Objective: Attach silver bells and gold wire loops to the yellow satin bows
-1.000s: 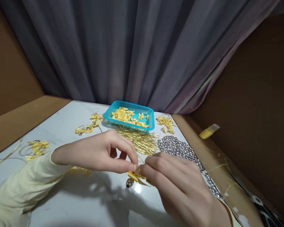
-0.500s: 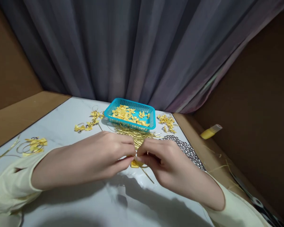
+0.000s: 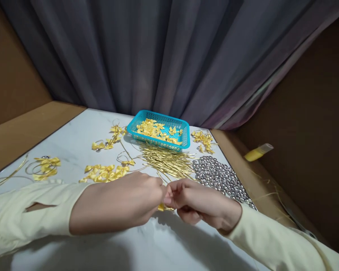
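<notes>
My left hand [image 3: 121,199] and my right hand [image 3: 199,201] meet above the front of the white table [image 3: 147,248], fingertips touching. Both are closed around a small yellow bow [image 3: 161,207] with a gold tie; only a little of it shows beneath the fingers. Just beyond my hands lies a pile of gold twist ties [image 3: 169,162]. Small silver beads [image 3: 219,177] are spread to the right of the ties. Behind the ties stands a blue basket [image 3: 187,136] holding loose yellow bows [image 3: 151,128].
Yellow bows [image 3: 101,173] lie beyond my left forearm. More bows with looped ties sit at the far left [image 3: 48,165], back left and back right [image 3: 203,140]. A yellow tube [image 3: 258,152] is at the right edge; a grey curtain [image 3: 135,56] hangs behind.
Both hands have come lower and nearer, and the left has turned so its back faces up. Bows and ties once hidden behind the left hand now show. The view has shifted slightly.
</notes>
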